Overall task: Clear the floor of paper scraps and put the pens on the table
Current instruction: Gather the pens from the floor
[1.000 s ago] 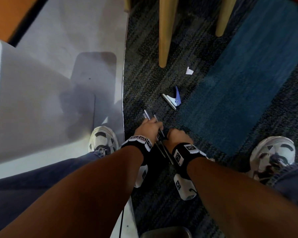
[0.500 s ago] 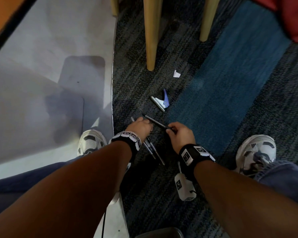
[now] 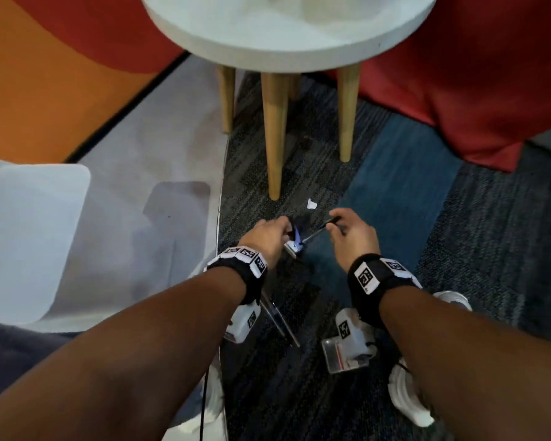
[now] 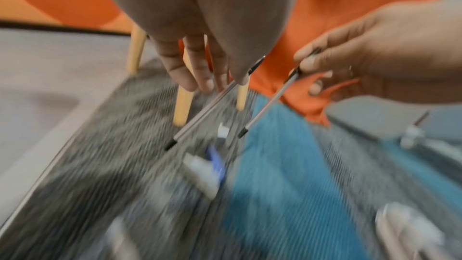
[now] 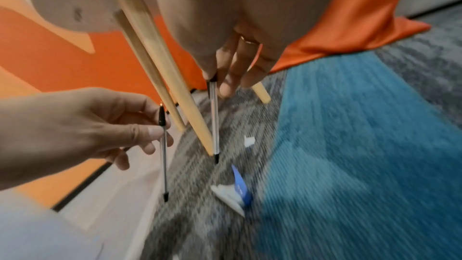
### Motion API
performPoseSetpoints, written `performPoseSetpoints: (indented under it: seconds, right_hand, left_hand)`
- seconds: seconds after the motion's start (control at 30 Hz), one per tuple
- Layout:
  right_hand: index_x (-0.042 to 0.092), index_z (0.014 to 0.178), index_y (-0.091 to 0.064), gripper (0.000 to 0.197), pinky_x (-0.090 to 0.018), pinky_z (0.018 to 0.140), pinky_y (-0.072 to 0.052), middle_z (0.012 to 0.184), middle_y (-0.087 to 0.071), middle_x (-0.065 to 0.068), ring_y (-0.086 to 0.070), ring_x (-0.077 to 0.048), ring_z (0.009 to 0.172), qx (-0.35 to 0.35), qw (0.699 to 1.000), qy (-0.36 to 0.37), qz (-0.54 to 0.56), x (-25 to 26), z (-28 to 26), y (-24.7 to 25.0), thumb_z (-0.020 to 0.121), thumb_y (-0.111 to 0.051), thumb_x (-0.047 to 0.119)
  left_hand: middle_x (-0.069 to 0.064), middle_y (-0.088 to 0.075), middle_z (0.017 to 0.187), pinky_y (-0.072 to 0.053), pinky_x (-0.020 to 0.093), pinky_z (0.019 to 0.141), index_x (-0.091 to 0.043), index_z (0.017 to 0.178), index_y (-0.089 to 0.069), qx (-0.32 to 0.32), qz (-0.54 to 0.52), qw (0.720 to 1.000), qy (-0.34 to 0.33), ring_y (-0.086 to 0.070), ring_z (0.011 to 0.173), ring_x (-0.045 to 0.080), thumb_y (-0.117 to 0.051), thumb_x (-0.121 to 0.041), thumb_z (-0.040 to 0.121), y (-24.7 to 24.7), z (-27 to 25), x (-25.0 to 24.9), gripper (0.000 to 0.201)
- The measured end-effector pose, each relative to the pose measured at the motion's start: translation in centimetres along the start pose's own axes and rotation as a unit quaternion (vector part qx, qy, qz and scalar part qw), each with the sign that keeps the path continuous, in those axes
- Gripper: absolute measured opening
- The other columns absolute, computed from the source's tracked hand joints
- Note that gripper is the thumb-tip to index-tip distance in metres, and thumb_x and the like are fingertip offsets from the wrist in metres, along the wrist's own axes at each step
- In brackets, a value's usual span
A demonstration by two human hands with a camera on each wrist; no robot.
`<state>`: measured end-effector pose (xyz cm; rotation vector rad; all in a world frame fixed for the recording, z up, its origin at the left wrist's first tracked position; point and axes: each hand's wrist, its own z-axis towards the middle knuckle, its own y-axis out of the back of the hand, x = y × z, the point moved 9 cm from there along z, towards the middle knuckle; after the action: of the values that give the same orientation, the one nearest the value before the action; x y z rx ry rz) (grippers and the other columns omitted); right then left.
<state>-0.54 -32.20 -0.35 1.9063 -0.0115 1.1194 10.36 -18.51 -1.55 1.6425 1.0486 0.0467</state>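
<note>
Both hands have lifted off the carpet; left hand (image 5: 82, 126) and right hand (image 4: 375, 62) each pinch one pen (image 5: 163, 151); no writing legible.

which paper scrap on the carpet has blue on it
The folded scrap nearer the hands, below the left hand, has a blue flap. The small scrap by the table leg is plain white.
</note>
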Motion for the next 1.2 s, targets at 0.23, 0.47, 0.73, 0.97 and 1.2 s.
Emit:
performPoseSetpoints:
  seconds: [0.23,0.47,0.73,0.97,1.2]
  right_hand:
    - [0.031,0.115,-0.044,0.025,-0.045,0.077,-0.053,0.097,-0.063,0.004,-0.065,-0.028,0.078,-0.088,0.989,0.108,0.049,10.4,0.6,9.6,0.094,-0.055,0.022]
    - [0.023,0.120,-0.047,0.029,-0.031,0.078,-0.048,0.097,-0.060,0.003,-0.063,-0.023,0.085,-0.154,0.956,0.233,0.087,21.2,-0.5,18.3,0.093,-0.055,0.016]
    - [0.024,0.117,-0.051,0.026,-0.038,0.078,-0.051,0.087,-0.057,0.007,-0.063,-0.019,0.079,-0.284,0.899,0.296,0.155,29.9,0.6,29.9,0.092,-0.053,0.017]
    - [0.022,0.117,-0.052,0.026,-0.026,0.074,-0.044,0.074,-0.051,0.015,-0.055,-0.009,0.074,-0.283,0.910,0.288,0.098,32.6,3.8,32.2,0.093,-0.052,0.011]
    - [0.031,0.114,-0.053,0.023,-0.039,0.080,-0.051,0.092,-0.063,0.001,-0.061,-0.026,0.086,-0.228,0.947,0.225,0.013,31.9,8.1,29.6,0.093,-0.054,0.021]
  left_hand:
    - [-0.003,-0.068,0.096,-0.041,0.024,0.074,-0.020,0.106,-0.055,-0.155,-0.097,0.983,-0.012,-0.062,0.090,0.020,-0.055,-0.028,0.094,12.7,-2.8,-6.3,0.014]
    - [-0.007,-0.065,0.080,-0.049,0.027,0.074,-0.024,0.093,-0.058,-0.298,-0.177,0.935,-0.073,-0.065,0.083,0.017,-0.064,-0.030,0.088,25.6,-5.4,-11.9,0.010]
    - [-0.003,-0.073,0.074,-0.052,0.025,0.062,-0.029,0.082,-0.056,-0.396,-0.290,0.856,-0.163,-0.066,0.064,0.011,-0.067,-0.028,0.086,38.8,-7.4,-18.1,0.012]
    - [-0.004,-0.073,0.076,-0.057,0.038,0.073,-0.030,0.085,-0.059,-0.446,-0.248,0.848,-0.142,-0.068,0.070,0.017,-0.067,-0.033,0.084,43.3,-4.0,-20.5,0.009]
    - [-0.005,-0.070,0.078,-0.055,0.034,0.076,-0.028,0.092,-0.063,-0.423,-0.200,0.880,-0.080,-0.067,0.078,0.018,-0.069,-0.035,0.084,42.2,-0.1,-19.5,0.012]
